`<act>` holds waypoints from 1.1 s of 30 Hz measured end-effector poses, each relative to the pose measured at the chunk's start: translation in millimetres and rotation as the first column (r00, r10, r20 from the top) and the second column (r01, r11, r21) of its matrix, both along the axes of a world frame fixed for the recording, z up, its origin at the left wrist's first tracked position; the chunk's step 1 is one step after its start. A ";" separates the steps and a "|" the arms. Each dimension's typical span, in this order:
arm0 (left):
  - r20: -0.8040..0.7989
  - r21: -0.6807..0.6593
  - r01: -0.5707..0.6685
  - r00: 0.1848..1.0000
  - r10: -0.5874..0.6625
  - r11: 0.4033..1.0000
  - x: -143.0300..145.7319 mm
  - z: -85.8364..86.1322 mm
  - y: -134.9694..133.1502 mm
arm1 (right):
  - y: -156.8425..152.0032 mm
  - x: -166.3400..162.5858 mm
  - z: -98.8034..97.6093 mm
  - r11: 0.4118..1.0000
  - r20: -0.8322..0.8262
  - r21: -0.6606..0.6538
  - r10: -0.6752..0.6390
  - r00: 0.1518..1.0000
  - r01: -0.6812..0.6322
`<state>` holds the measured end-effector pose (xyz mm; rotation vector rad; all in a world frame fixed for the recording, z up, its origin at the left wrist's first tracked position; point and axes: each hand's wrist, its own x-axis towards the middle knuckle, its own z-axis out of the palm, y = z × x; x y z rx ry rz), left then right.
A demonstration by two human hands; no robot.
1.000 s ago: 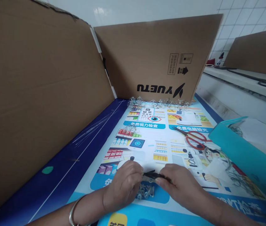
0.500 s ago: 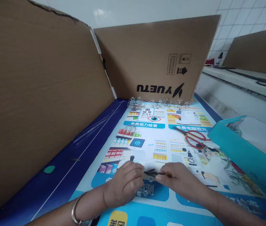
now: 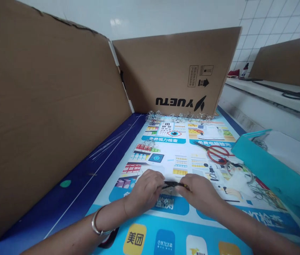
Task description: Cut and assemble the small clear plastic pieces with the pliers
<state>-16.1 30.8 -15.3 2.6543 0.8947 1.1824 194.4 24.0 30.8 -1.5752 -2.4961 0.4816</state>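
My right hand [image 3: 200,191] is closed around a small pair of dark pliers [image 3: 173,184]. The tips of the pliers point left and reach the fingers of my left hand [image 3: 148,187], which wears a silver bangle on its wrist. Those left fingers pinch a strand of thin wire with clear beads [image 3: 163,202], which hangs below the hand; most of it is hidden or too faint to follow. Ahead and to the right lie scissors [image 3: 217,154] with red handles. A small tangle of beaded wire [image 3: 150,144] rests further off.
Cardboard panels [image 3: 139,78] wall off the left and back. Along the back one runs a row of clear beaded wire pieces [image 3: 179,117]. A teal box [image 3: 267,159] stands at right, beside loose coils of wire [image 3: 267,196]. Thin straight strands [image 3: 110,141] lie at left.
The view has shifted slightly. Both hands sit a little higher in the picture, still together at the pliers. The pliers' jaws look closer together than before.
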 end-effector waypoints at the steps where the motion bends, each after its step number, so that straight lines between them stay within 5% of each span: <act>1: 0.003 -0.038 -0.023 1.000 0.023 0.999 0.9 -0.5 0.0 | -0.7 -0.5 -1.9 1.000 0.030 0.027 -0.007 1.000 0.006; 19: 0.148 -0.381 -0.161 0.961 0.232 0.910 11.4 7.1 -11.2 | -25.8 -16.8 -5.6 0.939 0.207 0.342 -0.108 0.972 0.032; 28: 0.294 -0.610 -0.057 0.910 0.292 0.790 9.0 1.4 -3.0 | -15.8 -6.7 -11.0 0.951 0.213 0.309 -0.050 0.976 -0.019; 33: 0.362 -0.715 0.050 0.880 0.308 0.698 5.7 7.5 -2.8 | -4.8 -0.7 -16.1 0.983 0.071 0.182 -0.013 0.997 0.000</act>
